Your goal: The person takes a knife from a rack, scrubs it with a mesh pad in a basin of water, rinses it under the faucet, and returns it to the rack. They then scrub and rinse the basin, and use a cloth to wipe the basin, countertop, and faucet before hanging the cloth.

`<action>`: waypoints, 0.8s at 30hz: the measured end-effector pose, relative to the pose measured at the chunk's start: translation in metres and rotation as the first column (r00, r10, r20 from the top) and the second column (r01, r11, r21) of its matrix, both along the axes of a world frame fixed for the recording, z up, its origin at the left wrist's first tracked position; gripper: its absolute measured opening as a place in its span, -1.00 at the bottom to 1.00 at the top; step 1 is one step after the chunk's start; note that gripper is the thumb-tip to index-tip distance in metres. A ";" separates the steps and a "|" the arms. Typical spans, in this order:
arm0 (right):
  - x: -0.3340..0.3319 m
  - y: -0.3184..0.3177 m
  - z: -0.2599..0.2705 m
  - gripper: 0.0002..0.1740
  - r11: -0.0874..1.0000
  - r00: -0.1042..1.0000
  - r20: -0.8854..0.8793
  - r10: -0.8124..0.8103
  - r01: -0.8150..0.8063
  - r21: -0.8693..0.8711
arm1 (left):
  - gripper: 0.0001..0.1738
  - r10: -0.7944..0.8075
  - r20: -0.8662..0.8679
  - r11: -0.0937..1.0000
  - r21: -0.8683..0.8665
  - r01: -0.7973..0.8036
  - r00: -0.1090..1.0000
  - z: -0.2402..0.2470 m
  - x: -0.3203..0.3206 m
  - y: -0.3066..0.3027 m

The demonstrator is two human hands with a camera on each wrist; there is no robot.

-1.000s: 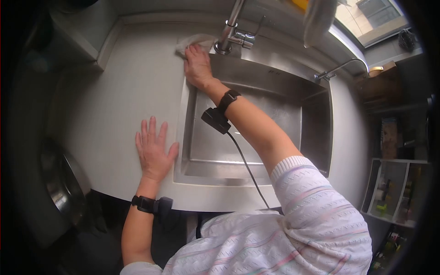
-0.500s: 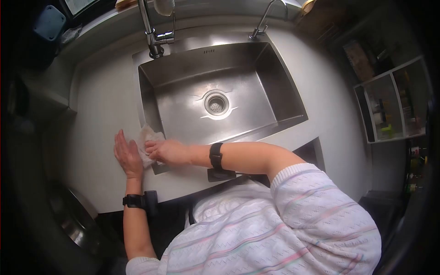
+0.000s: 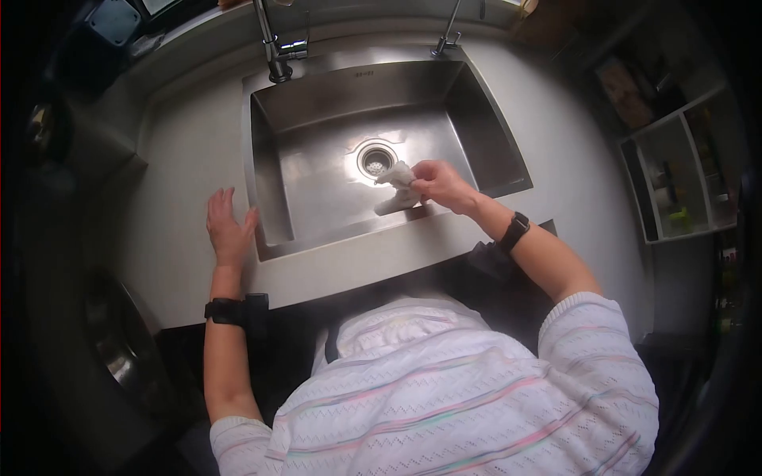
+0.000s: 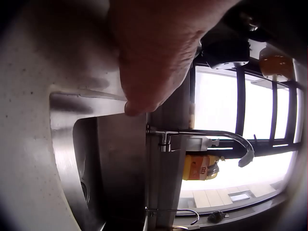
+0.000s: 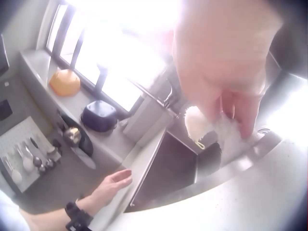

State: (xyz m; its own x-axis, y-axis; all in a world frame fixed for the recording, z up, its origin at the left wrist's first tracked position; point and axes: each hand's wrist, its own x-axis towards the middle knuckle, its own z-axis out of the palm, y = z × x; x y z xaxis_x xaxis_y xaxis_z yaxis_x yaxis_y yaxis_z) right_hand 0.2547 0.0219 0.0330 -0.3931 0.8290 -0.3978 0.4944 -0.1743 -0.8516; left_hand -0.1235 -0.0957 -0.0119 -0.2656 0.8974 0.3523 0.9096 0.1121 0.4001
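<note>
A crumpled whitish cloth (image 3: 399,176) hangs from my right hand (image 3: 444,187), pinched between thumb and fingers above the front part of the steel sink (image 3: 317,198). In the right wrist view the right hand (image 5: 226,62) grips the same cloth (image 5: 233,142) near the sink's front rim. My left hand (image 3: 228,232) is at the counter left of the sink, fingers extended and thumb apart, holding nothing. The left wrist view has the left hand (image 4: 154,57) close to the sink's corner; whether it touches the counter cannot be told.
A tall faucet (image 3: 270,47) rises behind the sink's left side, a thin tap (image 3: 447,44) behind its right. The drain (image 3: 376,161) is in the basin floor. Pale counter (image 3: 186,143) surrounds the sink. Shelves (image 3: 686,174) stand at the right; a dark pot (image 5: 98,115) sits on the sill.
The right hand went with the cloth from the sink's back left corner to its front left, beside the left hand, then rightward over the basin. The head view has shifted.
</note>
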 end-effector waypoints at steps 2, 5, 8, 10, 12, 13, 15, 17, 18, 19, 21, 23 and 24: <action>0.012 0.005 0.006 -0.83 0.982 0.947 -0.299 -0.114 0.062 -0.178 | -0.34 -0.157 0.181 0.987 -0.012 0.161 0.971 0.032 0.050 0.007; 0.008 0.003 0.015 -0.82 0.956 0.866 -0.464 -0.188 0.052 -0.289 | -0.16 -0.385 0.266 0.912 -0.042 0.409 0.884 0.041 0.138 0.031; 0.005 0.002 0.029 -0.78 0.923 0.740 -0.612 -0.280 0.032 -0.384 | -0.14 -0.340 0.505 0.889 -0.103 0.446 0.793 0.051 0.219 0.057; 0.021 0.015 0.030 -0.75 0.929 0.724 -0.641 -0.255 -0.001 -0.371 | -0.22 -0.235 0.502 0.909 -0.189 0.371 0.833 0.046 0.239 0.073; 0.049 0.036 0.031 -0.63 0.994 0.967 -0.243 -0.079 0.058 -0.090 | -0.30 -0.136 0.493 0.914 -0.272 0.301 0.859 0.046 0.254 0.083; 0.063 0.043 0.027 -0.56 0.979 0.999 -0.050 -0.002 0.012 0.202 | -0.38 -0.163 0.381 0.922 -0.269 0.278 0.910 0.050 0.258 0.085; 0.070 0.038 0.032 -0.34 0.865 0.982 0.123 0.143 -0.185 0.467 | -0.51 -0.258 0.174 0.946 -0.156 0.286 0.950 0.044 0.266 0.092; 0.061 0.028 0.028 -0.34 0.763 0.930 0.197 0.312 -0.368 0.532 | -0.52 -0.221 0.229 0.935 -0.227 0.273 0.948 0.058 0.287 0.098; 0.057 0.030 0.017 -0.38 0.717 0.917 0.243 0.315 -0.398 0.572 | -0.53 -0.218 0.285 0.915 -0.272 0.297 0.933 0.066 0.291 0.101; 0.056 0.039 0.013 -0.54 0.755 0.913 0.235 0.334 -0.409 0.513 | -0.48 -0.252 0.422 0.923 -0.166 0.347 0.871 0.071 0.290 0.102; 0.053 0.049 0.013 -0.61 0.907 0.942 -0.059 0.331 -0.301 0.295 | -0.43 -0.255 0.432 0.950 -0.054 0.307 0.865 0.071 0.283 0.103; 0.048 0.052 0.021 -0.74 0.983 0.850 -0.514 0.116 -0.171 -0.061 | -0.30 -0.308 0.387 0.951 0.117 0.285 0.869 0.058 0.273 0.107; 0.044 0.053 0.025 -0.74 0.985 0.856 -0.505 0.111 -0.161 -0.057 | -0.30 -0.319 0.394 0.948 0.126 0.293 0.862 0.060 0.271 0.106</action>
